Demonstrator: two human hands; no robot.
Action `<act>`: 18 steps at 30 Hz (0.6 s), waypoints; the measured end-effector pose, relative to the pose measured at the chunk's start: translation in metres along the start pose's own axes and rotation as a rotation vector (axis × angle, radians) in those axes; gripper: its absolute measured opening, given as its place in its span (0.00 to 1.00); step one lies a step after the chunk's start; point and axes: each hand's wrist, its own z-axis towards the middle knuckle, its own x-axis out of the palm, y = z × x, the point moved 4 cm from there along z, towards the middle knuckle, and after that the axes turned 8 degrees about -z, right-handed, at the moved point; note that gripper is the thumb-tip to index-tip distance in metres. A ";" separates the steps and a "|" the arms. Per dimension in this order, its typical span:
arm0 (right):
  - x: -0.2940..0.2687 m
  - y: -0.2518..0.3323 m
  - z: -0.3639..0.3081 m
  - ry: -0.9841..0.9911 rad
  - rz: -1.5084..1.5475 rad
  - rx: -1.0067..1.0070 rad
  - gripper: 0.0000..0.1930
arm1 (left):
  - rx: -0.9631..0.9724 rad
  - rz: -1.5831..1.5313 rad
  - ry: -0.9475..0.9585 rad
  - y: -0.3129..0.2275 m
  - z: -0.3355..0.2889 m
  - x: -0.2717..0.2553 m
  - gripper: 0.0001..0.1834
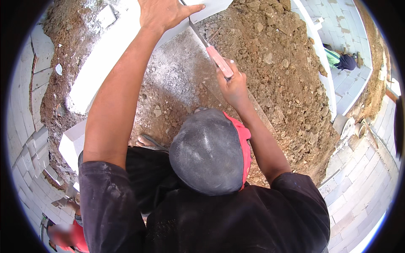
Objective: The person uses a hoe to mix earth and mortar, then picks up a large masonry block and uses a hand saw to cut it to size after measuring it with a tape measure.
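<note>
My right hand [233, 86] is closed around the pink handle of a handsaw [218, 60]. The narrow dark blade slants up and left to a white block [213, 7] at the top edge, meeting it beside my left thumb. On top of the white blockwork, my left hand [162, 13] lies with its thumb stretched out to the right. Its other fingers are partly cut off by the top of the picture. A long white block [112, 52] runs down and left beneath my left forearm. Pale dust [179, 69] covers the ground below the blade.
Lumpy brown soil [287, 90] spreads to the right. A small white block [72, 143] sits by my left elbow. Light block walls [348, 31] curve around the rim; a person in green [333, 58] is beyond one. At lower left is a person in red [78, 236].
</note>
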 end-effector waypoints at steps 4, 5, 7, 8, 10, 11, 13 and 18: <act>0.008 0.002 -0.002 0.080 0.000 0.110 0.20 | -0.003 0.039 0.007 0.006 -0.008 0.005 0.52; 0.003 -0.009 -0.025 -0.037 -0.043 -0.098 0.18 | -0.018 0.065 -0.006 0.011 -0.005 0.001 0.52; -0.013 -0.011 -0.044 -0.164 -0.089 -0.306 0.16 | 0.015 0.027 -0.028 0.004 0.000 0.000 0.52; -0.018 -0.007 -0.051 -0.194 -0.018 -0.306 0.16 | 0.044 -0.011 -0.029 0.002 -0.004 0.002 0.52; -0.018 0.002 -0.041 -0.221 0.052 -0.299 0.16 | 0.042 -0.016 -0.027 0.004 -0.005 0.002 0.51; -0.008 0.009 -0.010 -0.094 0.008 -0.134 0.16 | 0.021 -0.004 -0.008 0.001 -0.003 0.002 0.50; 0.002 0.010 0.017 0.026 -0.034 0.021 0.17 | 0.002 0.010 -0.001 -0.001 0.002 0.001 0.49; -0.018 -0.004 -0.041 -0.207 -0.003 -0.384 0.16 | 0.005 0.032 -0.037 0.008 -0.004 0.001 0.50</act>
